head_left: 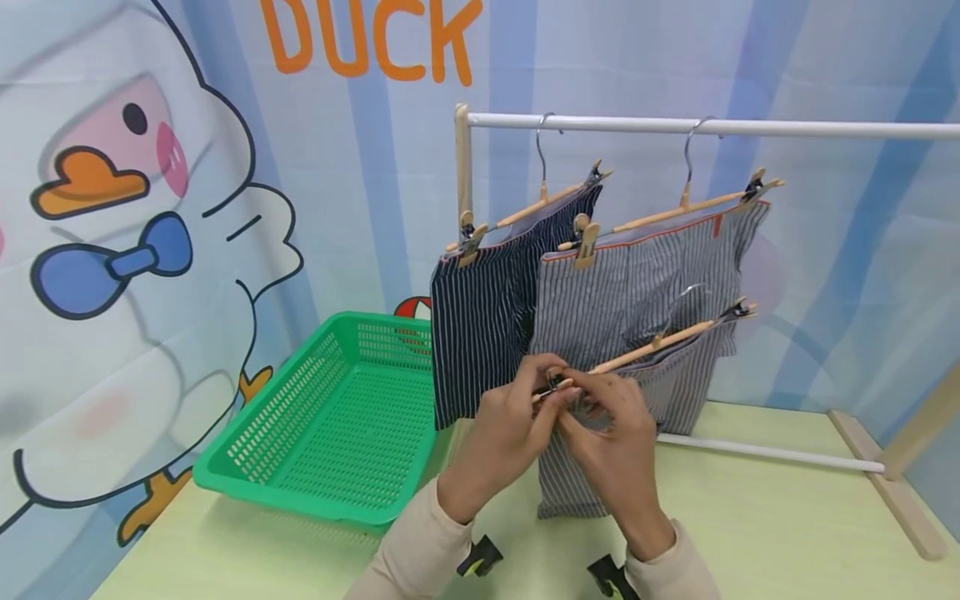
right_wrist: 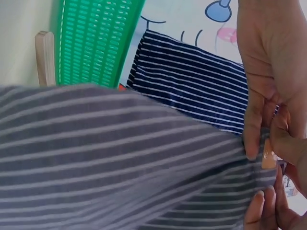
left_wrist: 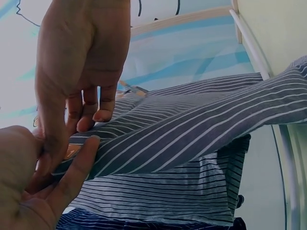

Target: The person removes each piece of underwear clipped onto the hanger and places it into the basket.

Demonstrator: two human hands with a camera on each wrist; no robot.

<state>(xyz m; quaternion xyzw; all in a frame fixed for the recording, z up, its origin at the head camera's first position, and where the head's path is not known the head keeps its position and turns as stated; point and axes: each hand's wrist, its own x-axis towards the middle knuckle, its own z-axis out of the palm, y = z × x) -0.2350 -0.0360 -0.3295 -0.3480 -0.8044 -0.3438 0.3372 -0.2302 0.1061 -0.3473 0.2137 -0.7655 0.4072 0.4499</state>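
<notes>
Both hands meet at the near end of a wooden clip hanger (head_left: 648, 348), in front of the hanging clothes. My left hand (head_left: 498, 429) pinches the hanger's near clip (head_left: 555, 382). Beside it, my right hand (head_left: 618, 429) grips the waistband corner of grey striped shorts (left_wrist: 192, 129) at this clip. The hanger's far clip (head_left: 738, 310) holds the other end of the waistband. In the right wrist view the clip's wooden jaw (right_wrist: 268, 155) lies over the cloth among the fingers. Fingers partly hide how far the clip bites.
Navy striped shorts (head_left: 480, 325) and light grey striped shorts (head_left: 585, 300) hang on clip hangers from a white rail (head_left: 630, 125). A green plastic basket (head_left: 225, 475) stands at the left. The rack's wooden foot (head_left: 892, 492) rests on the table (head_left: 787, 533) at the right.
</notes>
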